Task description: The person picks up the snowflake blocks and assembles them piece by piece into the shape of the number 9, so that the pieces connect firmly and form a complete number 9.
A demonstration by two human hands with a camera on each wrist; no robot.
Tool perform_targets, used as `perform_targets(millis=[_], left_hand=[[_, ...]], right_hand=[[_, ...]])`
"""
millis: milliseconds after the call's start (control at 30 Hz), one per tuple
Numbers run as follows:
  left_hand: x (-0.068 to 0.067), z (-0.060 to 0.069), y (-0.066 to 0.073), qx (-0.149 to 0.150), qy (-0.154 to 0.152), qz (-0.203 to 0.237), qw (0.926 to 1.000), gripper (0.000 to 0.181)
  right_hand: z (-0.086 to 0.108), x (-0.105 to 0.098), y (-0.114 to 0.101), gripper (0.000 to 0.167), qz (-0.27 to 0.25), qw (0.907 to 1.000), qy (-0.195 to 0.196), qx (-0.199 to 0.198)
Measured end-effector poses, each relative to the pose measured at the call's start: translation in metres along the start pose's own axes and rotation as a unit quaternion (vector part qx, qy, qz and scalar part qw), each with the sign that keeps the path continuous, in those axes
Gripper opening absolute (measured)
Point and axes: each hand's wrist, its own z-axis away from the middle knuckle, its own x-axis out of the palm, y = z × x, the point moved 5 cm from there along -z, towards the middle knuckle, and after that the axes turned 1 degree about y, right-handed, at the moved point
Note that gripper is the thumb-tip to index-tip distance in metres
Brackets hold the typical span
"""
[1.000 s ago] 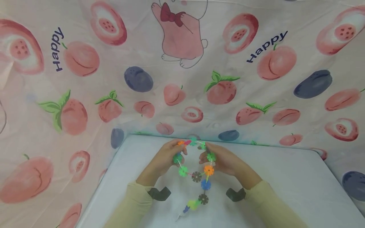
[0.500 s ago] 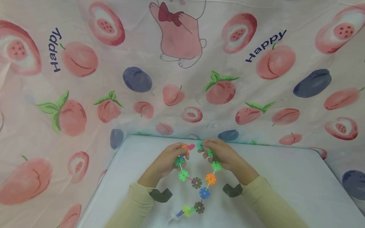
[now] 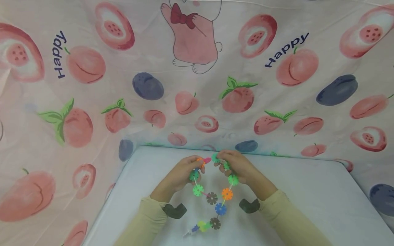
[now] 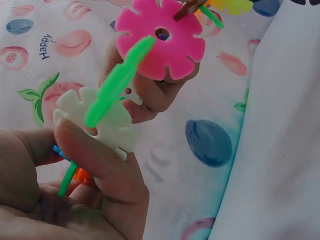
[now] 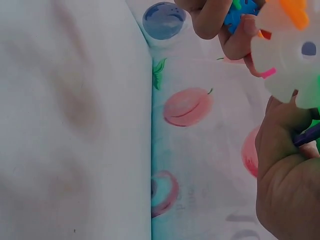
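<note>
Both hands hold a chain of notched plastic discs joined by thin sticks. In the head view my left hand (image 3: pixel 181 173) pinches an orange disc (image 3: pixel 200 162); a pink piece (image 3: pixel 207 160) points rightward from it. My right hand (image 3: pixel 238 167) pinches a teal-green disc (image 3: pixel 215 158) close to that pink piece. Between the hands hang a green disc (image 3: pixel 198 190), a dark disc (image 3: pixel 211 198) and an orange disc (image 3: pixel 227 194). From them a tail trails through a blue disc (image 3: pixel 220 208). The left wrist view shows a whitish disc (image 4: pixel 75 107) under the thumb, a bright green stick (image 4: pixel 117 82) and a pink disc (image 4: pixel 142 30).
A white tabletop (image 3: pixel 307 198) lies beneath the hands. Behind and to the left rises a fruit-printed cloth (image 3: pixel 197 85). Dark bands (image 3: pixel 174 210) sit at the wrists. A large pale disc (image 5: pixel 280 60) partly covers the fingers in the right wrist view.
Over the second, my right hand has shifted its hold up to the teal-green disc. The hanging chain has sunk a little and its tail has swung left. The last half second shows hardly any movement.
</note>
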Motion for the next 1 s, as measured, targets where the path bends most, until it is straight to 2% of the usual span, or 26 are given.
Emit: perform_targets(millis=[233,400,567,733,867,1000], left_hand=[[0.002,-0.001,0.000,-0.003,-0.002,-0.022,0.9997,0.019],[0.003,-0.004,-0.001,-0.002,-0.002,-0.030,0.9995,0.021],[0.002,-0.007,-0.007,-0.005,-0.005,-0.025,0.9997,0.030],[0.000,-0.003,-0.011,-0.009,-0.004,-0.010,0.9999,0.033],[-0.006,-0.001,-0.010,-0.003,0.019,0.000,0.9998,0.028],[-0.016,0.000,-0.008,0.003,0.068,0.014,0.9976,0.022]], right_hand=[[0.002,0.003,-0.001,0.020,0.010,0.9999,-0.009,-0.003],[0.001,0.006,0.002,0.019,0.023,0.9997,0.000,-0.006],[0.000,0.007,0.008,0.015,0.025,0.9994,0.021,0.004],[-0.004,0.006,0.015,0.019,0.029,0.9996,0.005,0.002],[-0.008,-0.003,0.024,0.030,0.026,0.9995,-0.017,-0.003],[-0.003,-0.015,0.031,0.039,0.031,0.9988,-0.038,0.002]])
